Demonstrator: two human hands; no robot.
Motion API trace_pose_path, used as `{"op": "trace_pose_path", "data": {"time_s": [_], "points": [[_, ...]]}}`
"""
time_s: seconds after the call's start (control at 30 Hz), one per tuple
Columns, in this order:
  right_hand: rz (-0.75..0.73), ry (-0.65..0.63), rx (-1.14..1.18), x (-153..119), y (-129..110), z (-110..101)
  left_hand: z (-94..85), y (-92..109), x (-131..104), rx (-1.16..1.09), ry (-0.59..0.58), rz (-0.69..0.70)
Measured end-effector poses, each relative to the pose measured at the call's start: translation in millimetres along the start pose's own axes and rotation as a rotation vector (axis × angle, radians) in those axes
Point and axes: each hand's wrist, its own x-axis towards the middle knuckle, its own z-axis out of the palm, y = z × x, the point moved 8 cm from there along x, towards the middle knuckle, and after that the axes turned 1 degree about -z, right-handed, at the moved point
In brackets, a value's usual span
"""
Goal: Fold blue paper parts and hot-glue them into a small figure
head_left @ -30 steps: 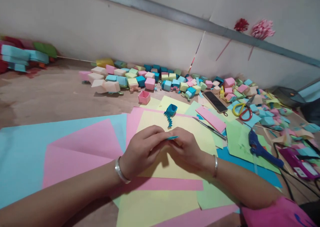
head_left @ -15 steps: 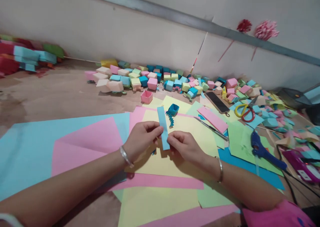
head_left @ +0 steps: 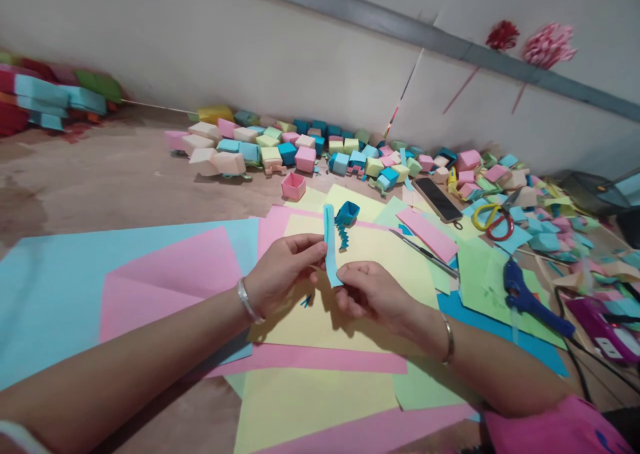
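A narrow light-blue paper strip (head_left: 331, 244) stands nearly upright between my hands, with a fold line running along its length. My left hand (head_left: 287, 267) pinches its left edge near the middle. Lower down, the fingertips of my right hand (head_left: 373, 287) grip the bottom end. Just behind the strip sit a small dark-blue folded paper box (head_left: 347, 213) and a zigzag-folded blue paper piece (head_left: 343, 236). Tiny blue paper bits (head_left: 306, 301) lie on the yellow sheet (head_left: 385, 321) under my hands.
Many small folded paper boxes (head_left: 305, 159) line the wall. To the right are a phone (head_left: 437, 199), scissors (head_left: 493, 221), a metal craft tool (head_left: 425, 253), a blue glue gun (head_left: 533, 301) and a purple device (head_left: 603, 327) with cables. Large blue sheets (head_left: 50, 294) and pink sheets (head_left: 170, 267) spread left.
The strip has turned from showing its flat face to standing more edge-on, its long fold now visible. Both hands keep their pinch on it. The view has shifted slightly.
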Motion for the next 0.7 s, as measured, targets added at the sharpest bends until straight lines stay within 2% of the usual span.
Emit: {"op": "trace_pose_path", "data": {"time_s": [0.13,0.27,0.33,0.4,0.5,0.6,0.7], "points": [[0.002,-0.079,0.065,1,2,6,4.4,-6,-1,-0.174,-0.05,-0.085],[-0.048,-0.048,-0.124,0,-1,7,3.7,-7,-1,-0.173,-0.068,-0.109],[-0.131,0.047,-0.327,-2,-12,1,5.5,-7,-1,-0.119,-0.107,-0.114],[-0.313,0.19,-0.518,-8,-34,-8,9.2,-8,-2,-0.041,-0.157,-0.119],[-0.536,0.347,-0.61,-21,-62,-17,11.9,-4,-4,0.106,-0.158,-0.078],[-0.566,0.383,-0.56,-25,-70,-21,10.3,3,-8,0.276,-0.076,-0.003],[-0.549,0.386,-0.523,-25,-69,-17,14.7,5,-12,0.495,-0.083,0.036]]}}
